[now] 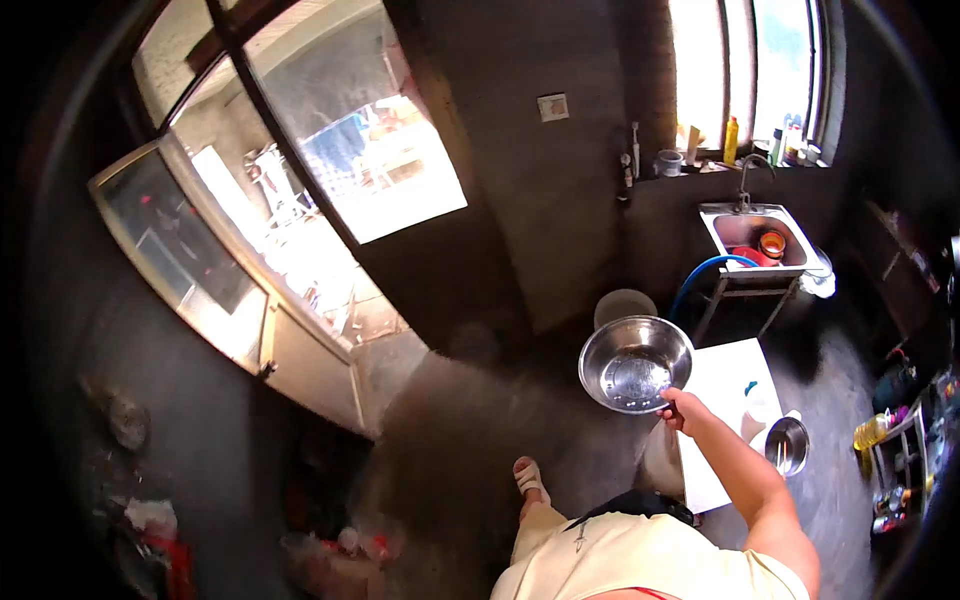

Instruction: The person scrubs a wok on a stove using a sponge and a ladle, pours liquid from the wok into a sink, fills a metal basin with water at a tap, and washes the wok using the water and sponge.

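On the far left, a door (215, 265) stands open beside a bright doorway. The left hand is out of view, so I cannot tell the state of its grip. Further right, a foot in a pale sandal (527, 475) rests on the dark floor, and a socket (553, 107) sits on the wall. Next comes a pale bucket (624, 304), partly hidden behind a shiny metal basin (610, 370). The right hand (684, 410) grasps the basin by its near right rim, holding it out at arm's length by the left side of a white tabletop (720, 380). Beyond, a blue hose (705, 263) curves into a metal sink (712, 225), where an orange container (771, 243) sits. A metal pot (800, 435) with chopsticks (782, 455) in it is at the tabletop's right edge. On the far right, a bottle of yellow oil (872, 432) stands by a cluttered rack (905, 460).
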Action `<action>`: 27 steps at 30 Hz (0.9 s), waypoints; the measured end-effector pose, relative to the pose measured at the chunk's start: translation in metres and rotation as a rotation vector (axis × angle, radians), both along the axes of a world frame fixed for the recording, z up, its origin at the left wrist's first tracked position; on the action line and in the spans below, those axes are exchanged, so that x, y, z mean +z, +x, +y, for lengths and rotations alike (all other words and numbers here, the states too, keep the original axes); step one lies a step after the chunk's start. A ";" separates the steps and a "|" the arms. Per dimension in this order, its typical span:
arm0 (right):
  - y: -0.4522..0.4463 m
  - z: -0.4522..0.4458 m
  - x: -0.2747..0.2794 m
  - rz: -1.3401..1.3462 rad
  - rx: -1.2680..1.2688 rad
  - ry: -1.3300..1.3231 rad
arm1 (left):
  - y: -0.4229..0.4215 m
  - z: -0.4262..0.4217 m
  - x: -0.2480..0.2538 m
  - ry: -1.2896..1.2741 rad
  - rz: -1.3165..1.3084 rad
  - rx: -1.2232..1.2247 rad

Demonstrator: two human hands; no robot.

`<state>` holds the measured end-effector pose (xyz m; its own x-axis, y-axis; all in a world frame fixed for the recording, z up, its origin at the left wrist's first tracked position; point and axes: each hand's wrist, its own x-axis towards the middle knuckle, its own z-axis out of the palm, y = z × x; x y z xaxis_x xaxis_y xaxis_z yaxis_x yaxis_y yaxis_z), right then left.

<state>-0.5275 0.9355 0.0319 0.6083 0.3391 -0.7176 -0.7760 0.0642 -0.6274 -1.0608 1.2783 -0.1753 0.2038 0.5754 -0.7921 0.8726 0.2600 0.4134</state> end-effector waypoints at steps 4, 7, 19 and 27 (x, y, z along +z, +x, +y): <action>0.047 0.029 0.007 -0.060 -0.115 -0.016 | 0.078 0.106 -0.004 0.074 -0.032 -0.098; 0.079 0.055 0.001 -0.028 -0.230 0.007 | 0.150 0.200 -0.001 0.188 -0.122 -0.234; 0.208 0.109 0.008 0.061 -0.515 0.022 | 0.744 0.220 0.128 0.089 -1.348 -0.892; 0.320 0.100 -0.004 0.056 -0.408 0.055 | 0.906 0.050 0.308 0.419 -1.208 -1.367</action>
<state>-0.2072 1.0356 0.0276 0.6612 0.1168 -0.7410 -0.7127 0.4062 -0.5719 -0.1548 1.3283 0.1322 0.9025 -0.3547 0.2444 -0.4119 -0.5446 0.7306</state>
